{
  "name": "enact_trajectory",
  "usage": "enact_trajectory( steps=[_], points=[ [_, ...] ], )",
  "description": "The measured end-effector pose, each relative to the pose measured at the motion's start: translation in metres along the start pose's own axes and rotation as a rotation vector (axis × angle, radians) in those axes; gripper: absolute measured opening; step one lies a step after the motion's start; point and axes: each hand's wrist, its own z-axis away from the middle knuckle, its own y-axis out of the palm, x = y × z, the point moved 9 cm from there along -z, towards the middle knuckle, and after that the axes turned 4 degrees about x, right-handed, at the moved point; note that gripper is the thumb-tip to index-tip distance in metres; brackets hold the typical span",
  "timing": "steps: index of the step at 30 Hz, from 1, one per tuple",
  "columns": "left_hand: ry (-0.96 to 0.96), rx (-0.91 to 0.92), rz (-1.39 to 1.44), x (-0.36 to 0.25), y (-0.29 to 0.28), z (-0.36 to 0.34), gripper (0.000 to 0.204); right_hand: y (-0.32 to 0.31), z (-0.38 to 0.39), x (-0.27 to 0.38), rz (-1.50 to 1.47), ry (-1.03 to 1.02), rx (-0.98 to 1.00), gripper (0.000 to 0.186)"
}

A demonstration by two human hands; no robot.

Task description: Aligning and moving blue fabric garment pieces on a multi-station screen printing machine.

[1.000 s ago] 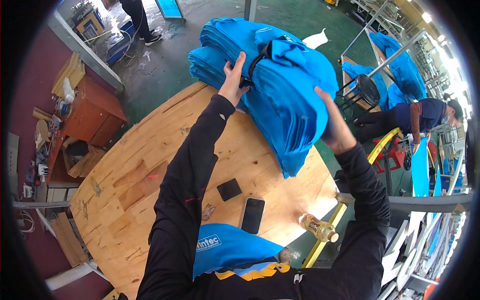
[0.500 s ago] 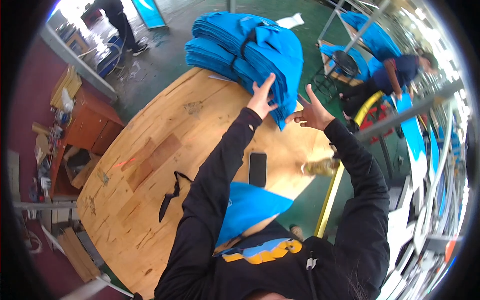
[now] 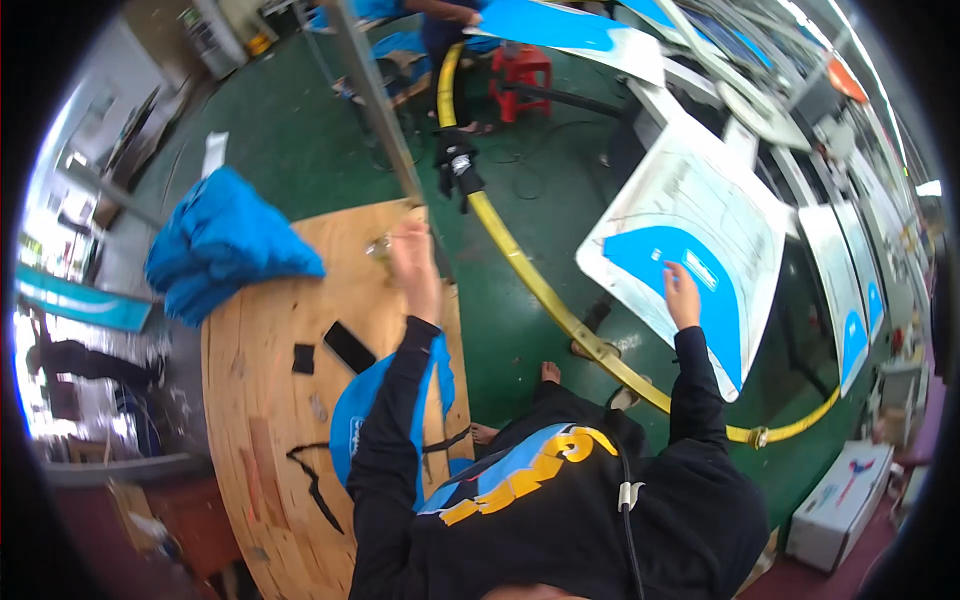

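My left hand is raised over the far right edge of the wooden table, beside a metal post. It looks open and holds nothing, though motion blurs its fingers. Out to the right, my right hand reaches over a blue fabric panel on a white flat board. Its fingers are apart; whether they touch the panel I cannot tell. A pile of blue fabric sits on the table's far left corner. Another blue fabric piece lies near me, partly behind my left forearm.
On the table are a phone, a small black square and a black strap. A yellow rail curves between table and boards. A metal post stands at the table's corner. Beyond are a red stool and another person's arm.
My view has swung right, from the table toward the boards. Both hands have left the blue pile; the right now reaches over the panel on the white board.
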Motion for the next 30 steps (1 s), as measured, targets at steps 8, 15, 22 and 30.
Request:
enact_trajectory(
  steps=[8, 15, 22, 30],
  points=[
    [0.334, 0.677, -0.701, 0.156, 0.339, 0.091, 0.047, -0.08, 0.123, -0.284, 0.585, 0.69, -0.427, 0.036],
    [0.299, 0.732, -0.978, 0.163, 0.388, 0.1, 0.029, -0.066, 0.113, -0.325, 0.178, 0.752, -0.381, 0.028],
    [0.153, 0.679, -0.969, 0.172, 0.39, 0.099, 0.016, -0.058, -0.05, -0.172, -0.597, 0.257, -0.217, 0.022],
    [-0.536, 0.771, -0.266, 0.182, 0.373, 0.116, 0.024, -0.061, -0.082, 0.02, -1.139, 0.035, 0.195, 0.016]
  ],
)
